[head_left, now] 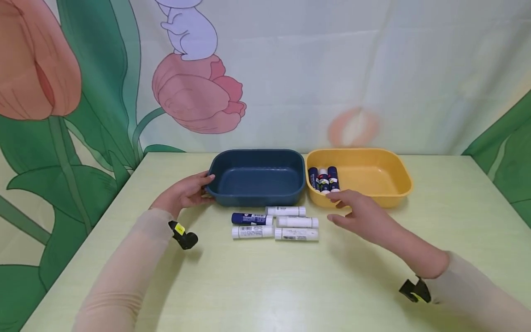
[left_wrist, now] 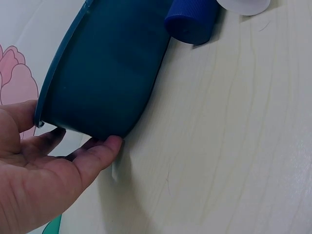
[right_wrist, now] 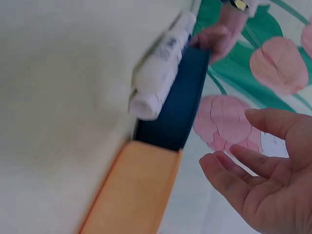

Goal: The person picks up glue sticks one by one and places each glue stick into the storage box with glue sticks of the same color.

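Observation:
At its left end, a dark blue plastic bin [head_left: 257,200] is held by my left hand [head_left: 187,191], thumb over the rim and fingers against the outer wall. My right hand [head_left: 360,216] hovers with loosely spread fingers by the front wall of a yellow bin [head_left: 390,201], holding nothing. Three dark blue glue sticks [head_left: 323,180] stand side by side at the yellow bin's left end. In front of the bins lie several white glue sticks [head_left: 296,234] and one dark blue glue stick [head_left: 249,219], in rough rows. The blue bin has nothing in it.
Both bins stand side by side at the back of the pale wooden table [head_left: 265,286]. Behind them hangs a curtain [head_left: 290,92] printed with flowers and a rabbit. A small black camera is strapped to each wrist.

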`<action>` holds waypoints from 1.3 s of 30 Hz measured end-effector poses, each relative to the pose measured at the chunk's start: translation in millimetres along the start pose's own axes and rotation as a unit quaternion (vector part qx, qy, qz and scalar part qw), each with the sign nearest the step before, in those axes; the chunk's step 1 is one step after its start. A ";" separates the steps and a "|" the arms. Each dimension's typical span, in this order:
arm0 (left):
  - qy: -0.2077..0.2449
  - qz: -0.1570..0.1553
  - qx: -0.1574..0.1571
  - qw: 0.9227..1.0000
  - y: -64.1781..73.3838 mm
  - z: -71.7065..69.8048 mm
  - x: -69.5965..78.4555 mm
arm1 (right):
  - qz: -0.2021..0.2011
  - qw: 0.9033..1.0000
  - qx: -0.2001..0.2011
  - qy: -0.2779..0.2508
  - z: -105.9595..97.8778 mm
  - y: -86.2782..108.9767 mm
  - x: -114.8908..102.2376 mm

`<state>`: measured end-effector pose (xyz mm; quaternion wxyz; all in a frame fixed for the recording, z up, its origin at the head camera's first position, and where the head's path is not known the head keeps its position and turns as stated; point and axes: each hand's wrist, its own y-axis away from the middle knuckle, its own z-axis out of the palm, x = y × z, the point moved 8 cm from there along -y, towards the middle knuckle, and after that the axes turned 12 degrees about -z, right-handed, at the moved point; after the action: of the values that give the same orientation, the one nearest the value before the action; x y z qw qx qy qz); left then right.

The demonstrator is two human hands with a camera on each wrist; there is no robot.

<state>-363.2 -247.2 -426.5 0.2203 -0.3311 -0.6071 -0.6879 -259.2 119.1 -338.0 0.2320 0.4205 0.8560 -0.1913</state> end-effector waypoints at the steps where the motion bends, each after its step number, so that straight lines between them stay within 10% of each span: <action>1: 0.001 0.001 0.001 1.000 1.6 -1.0 1.6 | -0.009 1.000 -0.003 0.010 4.8 0.5 -5.3; 25: -0.001 0.000 0.008 1.000 5.3 -5.4 6.4 | -0.108 0.958 -0.126 0.235 87.6 -32.8 -46.4; 39: -0.011 -0.001 0.001 1.000 -0.7 0.5 -0.2 | -0.092 0.955 -0.151 0.238 104.6 -40.7 -35.3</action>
<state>-363.5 -246.6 -427.2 0.2139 -0.3377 -0.6103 -0.6839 -248.4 18.8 -398.6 0.0636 0.3331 0.9404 0.0252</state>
